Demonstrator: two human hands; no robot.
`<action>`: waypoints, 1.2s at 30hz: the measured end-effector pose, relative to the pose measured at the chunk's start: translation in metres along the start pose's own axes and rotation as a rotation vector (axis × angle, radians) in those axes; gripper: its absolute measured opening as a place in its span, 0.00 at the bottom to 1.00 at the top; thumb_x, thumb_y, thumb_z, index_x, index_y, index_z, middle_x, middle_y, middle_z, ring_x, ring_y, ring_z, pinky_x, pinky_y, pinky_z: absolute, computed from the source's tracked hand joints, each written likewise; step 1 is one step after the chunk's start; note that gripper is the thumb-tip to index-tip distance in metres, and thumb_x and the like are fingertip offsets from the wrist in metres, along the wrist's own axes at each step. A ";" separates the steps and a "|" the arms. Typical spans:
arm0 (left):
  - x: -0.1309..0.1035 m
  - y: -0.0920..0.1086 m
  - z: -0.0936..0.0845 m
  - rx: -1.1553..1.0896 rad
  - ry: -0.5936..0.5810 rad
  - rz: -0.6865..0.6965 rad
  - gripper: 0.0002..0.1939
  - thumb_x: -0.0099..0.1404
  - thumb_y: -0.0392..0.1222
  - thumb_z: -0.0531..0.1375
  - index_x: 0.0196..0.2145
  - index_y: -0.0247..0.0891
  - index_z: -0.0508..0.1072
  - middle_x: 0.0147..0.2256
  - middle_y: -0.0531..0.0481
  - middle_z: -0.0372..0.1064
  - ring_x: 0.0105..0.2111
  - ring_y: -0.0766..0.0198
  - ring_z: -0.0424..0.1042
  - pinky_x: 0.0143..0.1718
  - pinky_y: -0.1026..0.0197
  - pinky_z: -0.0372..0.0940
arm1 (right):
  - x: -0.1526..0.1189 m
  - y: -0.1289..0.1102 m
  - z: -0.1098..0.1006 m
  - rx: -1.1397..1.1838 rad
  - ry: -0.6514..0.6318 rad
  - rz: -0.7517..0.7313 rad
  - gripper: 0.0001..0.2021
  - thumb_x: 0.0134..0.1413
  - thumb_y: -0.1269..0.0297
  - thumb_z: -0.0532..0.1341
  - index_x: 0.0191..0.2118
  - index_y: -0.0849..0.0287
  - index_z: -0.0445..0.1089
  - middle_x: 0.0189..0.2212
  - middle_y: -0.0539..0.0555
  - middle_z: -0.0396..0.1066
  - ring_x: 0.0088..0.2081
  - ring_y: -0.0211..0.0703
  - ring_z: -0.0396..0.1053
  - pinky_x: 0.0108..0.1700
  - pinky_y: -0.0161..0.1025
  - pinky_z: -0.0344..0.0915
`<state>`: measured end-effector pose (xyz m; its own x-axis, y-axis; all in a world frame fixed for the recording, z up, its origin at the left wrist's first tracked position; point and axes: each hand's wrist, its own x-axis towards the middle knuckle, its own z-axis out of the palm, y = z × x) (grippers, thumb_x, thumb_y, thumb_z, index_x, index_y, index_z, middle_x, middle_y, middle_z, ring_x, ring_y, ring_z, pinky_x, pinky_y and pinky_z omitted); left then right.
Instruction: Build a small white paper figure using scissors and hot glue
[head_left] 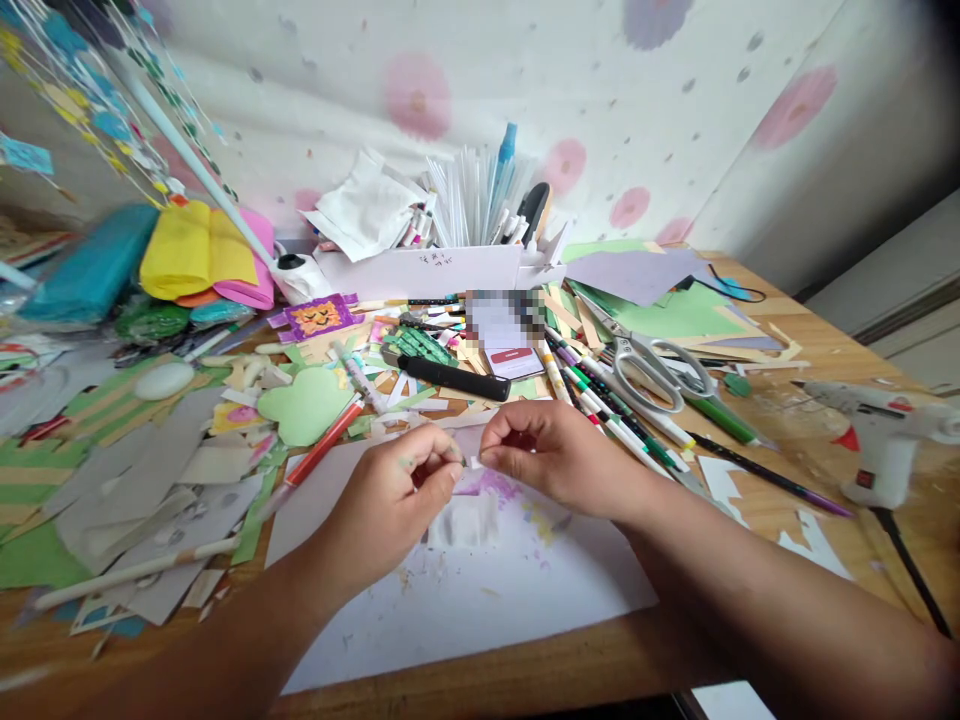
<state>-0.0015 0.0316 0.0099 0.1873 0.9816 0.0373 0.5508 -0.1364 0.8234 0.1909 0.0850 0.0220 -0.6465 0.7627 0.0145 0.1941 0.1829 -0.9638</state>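
My left hand (409,485) is closed in a pinch, thumb against forefinger, above the stained white paper sheet (360,620). Facing it, my right hand (555,455) pinches too, its fingertips a short way from the left ones. Between the two sets of fingertips shows a tiny pale bit, too small to name, and I cannot tell which hand has it. Just below them a piece of white tissue (465,522) lies on the sheet, near purple and yellow smudges.
Behind the hands lie a black-handled cutter (454,378), a phone (514,358) and many markers. Scissors (649,370) and a glue gun (881,440) are at the right. Paper scraps (165,480) and a red marker (322,440) crowd the left. A white pen box (427,270) stands behind.
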 end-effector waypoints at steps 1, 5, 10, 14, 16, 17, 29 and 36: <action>0.000 -0.001 -0.001 0.096 -0.022 0.049 0.03 0.61 0.39 0.57 0.30 0.40 0.69 0.26 0.55 0.65 0.27 0.64 0.65 0.28 0.64 0.61 | -0.001 0.000 -0.004 0.035 -0.019 0.024 0.06 0.54 0.68 0.61 0.28 0.62 0.67 0.22 0.46 0.63 0.24 0.33 0.58 0.26 0.30 0.56; -0.003 -0.005 -0.002 0.403 -0.214 0.177 0.08 0.56 0.40 0.65 0.36 0.42 0.73 0.39 0.50 0.66 0.42 0.55 0.65 0.42 0.55 0.61 | -0.002 0.001 -0.014 0.087 -0.052 0.066 0.12 0.54 0.59 0.63 0.29 0.62 0.66 0.24 0.47 0.62 0.26 0.34 0.57 0.29 0.32 0.56; -0.005 -0.006 0.000 0.425 -0.291 0.204 0.10 0.55 0.32 0.65 0.31 0.40 0.67 0.40 0.51 0.64 0.43 0.57 0.63 0.43 0.56 0.59 | -0.003 0.000 -0.016 0.103 -0.063 0.069 0.15 0.54 0.54 0.64 0.28 0.61 0.65 0.24 0.47 0.60 0.26 0.34 0.56 0.29 0.33 0.56; -0.005 -0.007 -0.002 0.424 -0.324 0.261 0.10 0.58 0.31 0.62 0.27 0.40 0.62 0.35 0.53 0.66 0.39 0.59 0.64 0.40 0.58 0.57 | -0.004 0.000 -0.014 0.087 -0.058 0.024 0.13 0.55 0.57 0.62 0.29 0.62 0.65 0.24 0.47 0.61 0.26 0.34 0.57 0.29 0.32 0.57; -0.005 -0.008 -0.002 0.435 -0.321 0.264 0.09 0.58 0.32 0.62 0.29 0.40 0.64 0.33 0.53 0.66 0.37 0.59 0.64 0.39 0.58 0.57 | -0.004 0.002 -0.014 0.008 -0.063 0.007 0.09 0.56 0.63 0.61 0.29 0.62 0.65 0.24 0.47 0.62 0.26 0.34 0.58 0.29 0.31 0.57; -0.004 -0.008 -0.002 0.433 -0.307 0.250 0.09 0.57 0.32 0.62 0.31 0.41 0.65 0.33 0.53 0.67 0.37 0.59 0.65 0.38 0.58 0.57 | -0.004 0.002 -0.013 -0.050 -0.071 0.005 0.06 0.56 0.67 0.60 0.29 0.62 0.66 0.24 0.48 0.63 0.26 0.34 0.58 0.29 0.31 0.57; -0.001 0.000 -0.001 0.419 -0.319 0.066 0.10 0.53 0.33 0.64 0.27 0.40 0.64 0.30 0.55 0.66 0.34 0.59 0.64 0.35 0.60 0.54 | -0.004 0.001 -0.012 -0.330 -0.132 0.011 0.04 0.53 0.75 0.59 0.31 0.62 0.70 0.27 0.49 0.69 0.28 0.36 0.63 0.31 0.31 0.59; -0.003 0.004 -0.003 0.332 -0.346 -0.012 0.09 0.51 0.30 0.62 0.31 0.40 0.69 0.38 0.51 0.63 0.42 0.57 0.64 0.43 0.58 0.58 | -0.005 0.002 -0.010 -0.339 -0.158 0.009 0.04 0.51 0.76 0.59 0.31 0.62 0.70 0.27 0.50 0.69 0.29 0.36 0.64 0.32 0.32 0.60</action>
<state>-0.0025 0.0287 0.0151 0.4077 0.8890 -0.2083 0.7743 -0.2157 0.5949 0.2019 0.0876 0.0229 -0.7442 0.6652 -0.0606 0.4168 0.3916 -0.8203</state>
